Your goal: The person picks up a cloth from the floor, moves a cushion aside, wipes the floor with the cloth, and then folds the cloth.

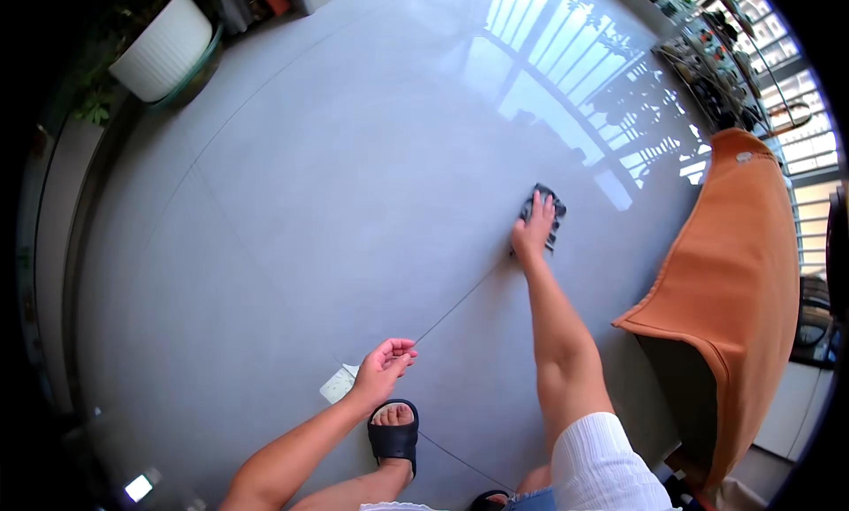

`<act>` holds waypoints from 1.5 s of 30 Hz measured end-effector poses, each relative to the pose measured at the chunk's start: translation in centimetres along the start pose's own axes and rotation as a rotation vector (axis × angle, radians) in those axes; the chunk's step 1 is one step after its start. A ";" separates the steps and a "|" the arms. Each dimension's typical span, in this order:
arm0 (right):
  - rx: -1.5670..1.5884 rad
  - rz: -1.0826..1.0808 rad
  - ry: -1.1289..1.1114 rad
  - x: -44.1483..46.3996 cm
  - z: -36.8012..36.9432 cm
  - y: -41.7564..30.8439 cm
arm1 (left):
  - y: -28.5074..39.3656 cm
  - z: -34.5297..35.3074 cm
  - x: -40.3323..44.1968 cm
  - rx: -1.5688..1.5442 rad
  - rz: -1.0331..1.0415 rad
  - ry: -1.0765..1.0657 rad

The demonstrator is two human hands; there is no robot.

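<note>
My right hand (534,232) reaches forward and presses a dark checked cloth (559,212) onto the grey tiled floor (354,192). Its fingers lie over the cloth, which shows around them. Nearer my body, my left hand (384,371) hovers above the floor with loosely bent fingers and nothing visible in them. Partly behind the left wrist, a small white patterned piece (337,386), paper or cloth, lies on the floor. Just below that hand is my foot in a black slide sandal (393,440).
An orange cover (743,272) drapes over something on the right, close to my right arm. A white ribbed plant pot (168,46) stands at upper left. A rack with shoes (721,69) is at upper right, by a barred window. Window light reflects off the floor.
</note>
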State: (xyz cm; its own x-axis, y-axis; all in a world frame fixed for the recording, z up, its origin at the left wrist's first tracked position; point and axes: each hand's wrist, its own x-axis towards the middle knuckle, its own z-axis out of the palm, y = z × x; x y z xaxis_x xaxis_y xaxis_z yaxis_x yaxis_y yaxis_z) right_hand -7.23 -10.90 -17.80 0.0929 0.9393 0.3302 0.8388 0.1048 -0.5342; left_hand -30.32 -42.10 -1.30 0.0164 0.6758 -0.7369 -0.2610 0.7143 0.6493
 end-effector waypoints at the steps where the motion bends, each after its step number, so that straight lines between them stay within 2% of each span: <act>1: 0.091 -0.102 -0.083 0.9 1.3 -2.4 | -0.2 -0.6 -0.3 -0.002 -0.004 0.035; 3: 0.327 -0.365 -0.279 -0.1 3.9 -8.8 | -0.6 -1.7 -0.9 0.000 -0.021 0.088; 6: 0.613 -0.714 -0.614 -8.6 4.8 -15.7 | -1.2 -2.2 -1.0 -0.007 0.005 0.111; 8: 0.671 -0.823 -0.858 -15.8 2.2 -15.3 | -0.8 -2.0 -1.0 -0.059 0.084 0.084; 10: 0.652 -0.743 -1.078 -18.5 -4.4 -14.4 | -1.4 -2.0 0.2 -0.115 0.226 0.034; 11: 0.610 -0.746 -1.052 -18.0 -5.6 -12.9 | -1.5 -2.6 1.2 0.062 0.226 0.038; 12: 0.573 -0.752 -1.029 -16.6 -6.0 -11.1 | -0.9 -3.6 2.4 0.348 0.316 0.121; 14: 0.370 -0.705 -0.618 -11.2 -5.2 -7.3 | -0.7 -5.5 4.7 0.904 0.454 0.294; 15: 0.354 -0.580 -0.384 -8.2 -4.3 -5.0 | -1.5 -6.8 6.9 1.098 0.378 0.363; 16: 0.175 -0.213 -0.277 -7.0 -4.8 -5.0 | -0.7 -8.0 8.3 1.232 0.330 0.418; 17: 0.140 -0.095 -0.263 -5.2 -3.2 -3.3 | 0.6 -8.9 9.7 1.368 0.279 0.472; 20: 0.020 0.073 -0.355 -1.7 -0.9 -4.3 | 7.1 -10.4 10.2 1.403 -0.087 0.458; 22: 0.024 0.008 -0.366 0.5 0.2 -4.0 | 5.3 -11.2 11.4 1.439 -0.105 0.433; 26: 0.023 -0.034 -0.378 5.9 4.6 -6.2 | 6.4 -11.9 11.2 1.394 -0.151 0.316; 28: 0.078 -0.136 -0.316 8.4 8.1 -8.6 | 6.3 -12.2 11.2 1.379 -0.188 0.272; 30: 0.147 -0.384 -0.272 8.4 12.0 -12.6 | 6.7 -12.2 11.4 1.385 -0.199 0.254; 32: 0.416 -0.670 -0.446 5.8 13.4 -18.9 | 6.2 -12.6 11.7 1.384 -0.183 0.257; 34: 0.524 -0.826 -0.687 -0.4 12.1 -22.7 | 5.9 -12.6 11.7 1.388 -0.193 0.257; 36: 0.483 -0.887 -0.950 -5.2 8.1 -22.5 | 6.2 -12.5 12.0 1.396 -0.218 0.260; 38: 0.487 -0.838 -0.976 -4.2 5.1 -19.4 | 6.5 -12.3 12.0 1.402 -0.235 0.258; 40: 0.337 -0.764 -0.643 0.3 6.6 -14.2 | 6.7 -12.3 12.1 1.387 -0.256 0.250; 41: 0.430 -0.712 -0.417 4.2 8.1 -12.8 | 6.8 -12.3 12.1 1.384 -0.256 0.244; 42: 0.253 -0.515 -0.215 6.9 8.9 -12.8 | 6.8 -12.2 12.1 1.386 -0.254 0.237; 44: 0.219 -0.216 -0.088 11.8 12.7 -16.6 | 6.6 -12.4 12.2 1.390 -0.249 0.230; 45: 0.273 -0.323 -0.119 13.0 15.2 -18.7 | 6.5 -12.5 12.2 1.389 -0.255 0.225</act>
State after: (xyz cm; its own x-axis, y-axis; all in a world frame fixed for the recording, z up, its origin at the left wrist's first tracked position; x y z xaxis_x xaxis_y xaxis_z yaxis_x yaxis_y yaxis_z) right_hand -29.86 4.29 -15.33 -0.2271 0.8735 0.4307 0.6409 0.4670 -0.6092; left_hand -43.83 -31.50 -8.44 -0.2667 0.5555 -0.7876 0.8680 0.4936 0.0543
